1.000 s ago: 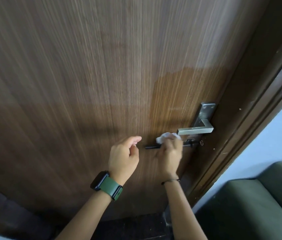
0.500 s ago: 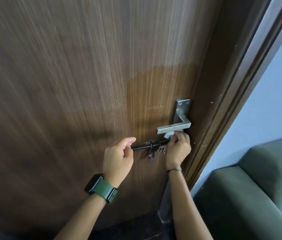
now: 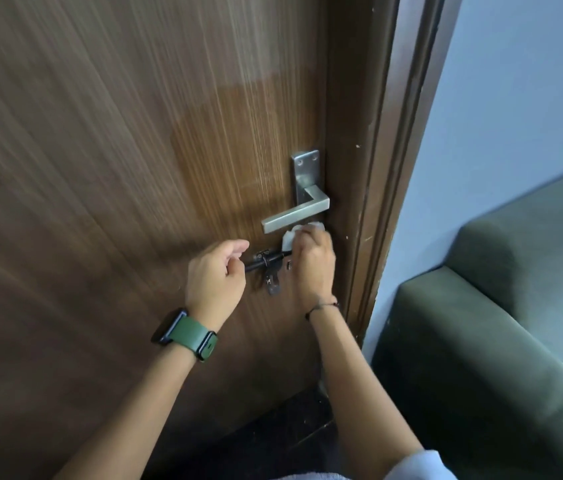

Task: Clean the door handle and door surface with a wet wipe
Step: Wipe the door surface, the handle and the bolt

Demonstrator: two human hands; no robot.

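A brown wood-grain door fills the left of the view, with a darker damp patch above the silver lever handle and its back plate. My right hand is shut on a crumpled white wet wipe, pressed against the door just under the lever. A black sliding bolt with a small hanging latch runs between my hands. My left hand, with a green-strapped watch on the wrist, is curled at the bolt's left end; whether it grips the bolt is unclear.
The dark door frame runs down the right of the door. Beyond it is a pale blue wall and a dark green sofa close to the frame. A dark floor lies below the door.
My right hand slid the wipe rightward along the bolt, from its middle to just under the lever handle. My left hand stayed at the bolt's left end. The view swung to the right.
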